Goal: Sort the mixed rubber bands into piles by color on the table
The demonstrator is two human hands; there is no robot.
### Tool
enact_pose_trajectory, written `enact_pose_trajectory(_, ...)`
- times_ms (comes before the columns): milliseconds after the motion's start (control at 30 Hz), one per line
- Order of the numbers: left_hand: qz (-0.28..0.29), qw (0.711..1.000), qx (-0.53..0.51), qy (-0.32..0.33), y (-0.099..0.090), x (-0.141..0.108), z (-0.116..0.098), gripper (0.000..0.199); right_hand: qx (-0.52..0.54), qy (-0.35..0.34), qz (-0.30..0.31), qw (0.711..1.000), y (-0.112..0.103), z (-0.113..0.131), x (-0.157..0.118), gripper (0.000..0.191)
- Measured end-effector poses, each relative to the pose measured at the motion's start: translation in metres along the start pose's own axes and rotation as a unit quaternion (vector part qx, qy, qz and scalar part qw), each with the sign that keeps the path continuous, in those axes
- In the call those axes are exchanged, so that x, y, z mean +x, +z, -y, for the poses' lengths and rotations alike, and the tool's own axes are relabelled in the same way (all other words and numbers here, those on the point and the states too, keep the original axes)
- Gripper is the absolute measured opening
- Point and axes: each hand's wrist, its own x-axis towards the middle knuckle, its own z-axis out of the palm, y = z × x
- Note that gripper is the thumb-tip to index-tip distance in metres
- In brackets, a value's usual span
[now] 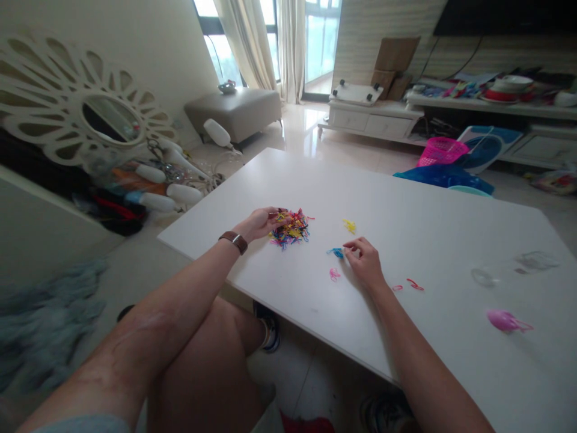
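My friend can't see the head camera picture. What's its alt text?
A person's left hand touches a multicoloured pile of small pieces on a white table; the right hand is at a blue pile, near yellow pieces and pink pieces.

Passage is free behind the yellow pieces [350, 227]; rightward, a clear container [518, 269] obstructs.

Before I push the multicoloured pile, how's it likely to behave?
The multicoloured pile would probably scatter rather than move as one; it looks like many small, loose pieces. They're likely light, being so thin. Sliding should be easy, since the white table looks smooth.
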Motion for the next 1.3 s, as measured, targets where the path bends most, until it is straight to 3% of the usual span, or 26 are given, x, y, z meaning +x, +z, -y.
enact_pose_trajectory(133,0.034,0.999,0.026,-0.011,0.007,-0.004,0.004,0.022,-0.006,-0.008,-0.012,1.0,0.002,0.008,0.005,0.015)
enact_pose_trajectory(300,0.116,0.985,0.119,-0.047,0.016,-0.015,0.011,0.02,0.067,-0.027,0.013,0.997,0.018,0.039,0.03,0.015)
enact_pose_trajectory(433,0.192,0.96,0.189,-0.07,0.018,-0.019,0.017,0.015,0.161,0.008,0.077,0.984,0.038,0.062,0.054,0.019)
enact_pose_trajectory(567,0.242,0.938,0.241,-0.058,0.02,-0.019,0.02,0.012,0.199,0.033,0.142,0.969,0.053,0.064,0.065,0.023)
enact_pose_trajectory(800,0.284,0.923,0.252,-0.06,0.021,-0.026,0.023,0.026,0.299,0.068,0.26,0.916,0.049,0.064,0.063,0.03)
enact_pose_trajectory(867,0.281,0.922,0.258,-0.067,0.021,-0.026,0.024,0.028,0.298,0.064,0.273,0.912,0.046,0.065,0.062,0.028)
enact_pose_trajectory(1100,0.27,0.929,0.243,-0.067,0.026,-0.024,0.027,0.027,0.245,0.05,0.207,0.946,0.046,0.061,0.056,0.026)
enact_pose_trajectory(1233,0.255,0.933,0.241,-0.075,0.032,-0.025,0.028,0.029,0.232,0.08,0.121,0.962,0.044,0.056,0.055,0.025)
enact_pose_trajectory(1300,0.249,0.934,0.244,-0.08,0.034,-0.023,0.028,0.027,0.2,0.091,0.073,0.973,0.034,0.042,0.057,0.025)
